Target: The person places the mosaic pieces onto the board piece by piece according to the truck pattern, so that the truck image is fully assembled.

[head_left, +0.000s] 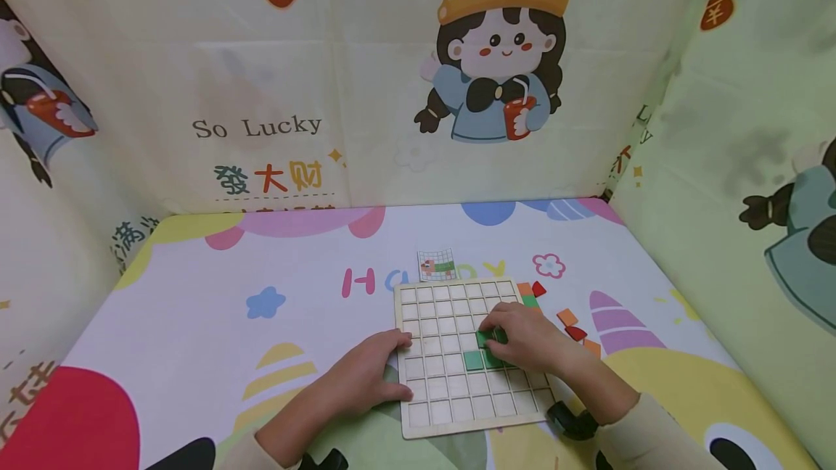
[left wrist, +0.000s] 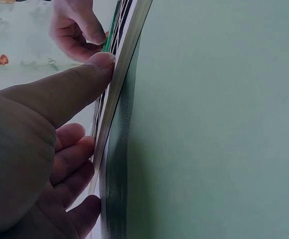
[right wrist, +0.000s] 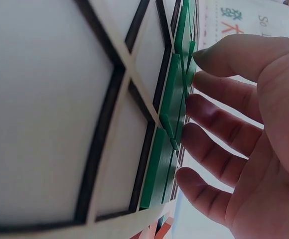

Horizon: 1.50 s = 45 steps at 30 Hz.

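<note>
A pale wooden grid board [head_left: 444,408] lies on the table, with several green square tiles [head_left: 473,361] in its cells. My right hand [head_left: 532,336] is over the right half of the board. In the right wrist view its thumb and index fingertip pinch a thin green tile [right wrist: 191,62], tilted among the seated ones, while the other fingers are spread close to the board. My left hand [head_left: 366,376] rests at the board's left edge. Its thumb [left wrist: 79,87] touches the rim and its fingers extend along the same side.
Behind the board lies a small pattern card [head_left: 436,265] with a coloured picture on a grid. Loose orange tiles [head_left: 567,318] and red pieces [head_left: 576,334] are scattered to the right of the board. Printed cloth walls [head_left: 366,93] enclose the table's back and sides.
</note>
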### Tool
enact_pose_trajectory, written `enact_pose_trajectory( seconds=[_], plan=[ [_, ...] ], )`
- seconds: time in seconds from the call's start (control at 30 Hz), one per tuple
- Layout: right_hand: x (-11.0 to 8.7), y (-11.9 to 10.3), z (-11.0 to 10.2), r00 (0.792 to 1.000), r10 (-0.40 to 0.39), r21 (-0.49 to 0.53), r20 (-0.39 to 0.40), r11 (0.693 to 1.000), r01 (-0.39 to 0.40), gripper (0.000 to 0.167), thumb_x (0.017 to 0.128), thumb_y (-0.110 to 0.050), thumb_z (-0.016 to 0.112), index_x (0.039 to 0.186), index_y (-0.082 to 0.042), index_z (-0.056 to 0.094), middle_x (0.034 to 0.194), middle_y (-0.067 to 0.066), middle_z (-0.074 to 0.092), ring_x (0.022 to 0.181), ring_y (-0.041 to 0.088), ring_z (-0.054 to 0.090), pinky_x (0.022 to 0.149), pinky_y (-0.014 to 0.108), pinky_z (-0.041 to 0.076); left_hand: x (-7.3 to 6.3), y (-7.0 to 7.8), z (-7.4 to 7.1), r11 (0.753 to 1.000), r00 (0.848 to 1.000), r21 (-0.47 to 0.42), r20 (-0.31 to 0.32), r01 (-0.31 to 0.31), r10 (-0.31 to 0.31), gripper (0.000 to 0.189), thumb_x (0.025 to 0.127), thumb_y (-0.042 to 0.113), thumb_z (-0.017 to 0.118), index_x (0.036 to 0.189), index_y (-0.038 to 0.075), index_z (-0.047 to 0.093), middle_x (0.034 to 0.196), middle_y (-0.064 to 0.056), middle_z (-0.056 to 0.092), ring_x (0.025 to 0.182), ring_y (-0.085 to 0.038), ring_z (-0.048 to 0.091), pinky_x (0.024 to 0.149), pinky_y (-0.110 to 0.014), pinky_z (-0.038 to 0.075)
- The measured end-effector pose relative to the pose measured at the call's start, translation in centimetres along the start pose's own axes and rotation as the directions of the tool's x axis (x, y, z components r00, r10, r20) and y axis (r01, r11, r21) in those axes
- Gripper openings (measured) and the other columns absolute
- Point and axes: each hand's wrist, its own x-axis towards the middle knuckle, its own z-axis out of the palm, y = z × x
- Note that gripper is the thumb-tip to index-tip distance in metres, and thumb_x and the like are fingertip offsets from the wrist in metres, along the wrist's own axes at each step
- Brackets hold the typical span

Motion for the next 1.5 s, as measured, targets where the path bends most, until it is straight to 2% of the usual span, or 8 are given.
enact_pose_trajectory(
  seconds=[0.33,1.0,1.23,1.5],
  plan=[
    [0.23,-0.04,0.13,1.000,-0.025,0.019,0.004,1.000,0.024,0.022,0.089,-0.030,0.077,0.104,-0.015,0.074,0.098,-0.009,0.061,0.093,0.015,0.058,0.080,0.033,0.053,0.00,-0.04,0.04,1.000,1.000,0.006,-0.001,0.001,-0.001,0.067,0.080,0.028,0.085,0.134,0.002,0.055,0.137,-0.009,0.056,0.128,-0.028,0.050,0.107,-0.046,0.041],
    [0.27,0.04,0.09,1.000,-0.010,0.025,0.030,1.000,0.010,0.017,0.090,-0.026,0.076,0.102,-0.015,0.074,0.097,-0.009,0.061,0.094,0.017,0.058,0.082,0.036,0.054,0.06,-0.12,0.02,1.000,1.000,0.000,0.001,-0.009,0.009,0.067,0.080,0.028,0.086,0.134,0.002,0.055,0.137,-0.009,0.056,0.127,-0.028,0.050,0.107,-0.045,0.041],
    [0.12,0.22,-0.01,1.000,-0.003,0.014,0.023,1.000,0.002,0.019,0.090,-0.024,0.075,0.106,-0.014,0.073,0.099,-0.008,0.064,0.096,0.018,0.059,0.086,0.038,0.053,0.04,-0.13,0.01,1.000,1.000,0.000,0.000,-0.012,0.012,0.066,0.080,0.028,0.086,0.133,0.002,0.055,0.134,-0.008,0.057,0.126,-0.027,0.051,0.106,-0.044,0.042],
    [-0.38,0.35,-0.54,1.000,0.023,0.057,-0.007,0.998,-0.023,0.022,0.091,-0.019,0.073,0.110,-0.010,0.071,0.107,-0.002,0.067,0.095,0.019,0.060,0.085,0.041,0.053,0.05,-0.10,-0.02,1.000,1.000,0.003,0.002,-0.012,0.012,0.066,0.080,0.029,0.085,0.132,0.002,0.056,0.135,-0.008,0.057,0.127,-0.028,0.051,0.107,-0.045,0.042]
  ],
)
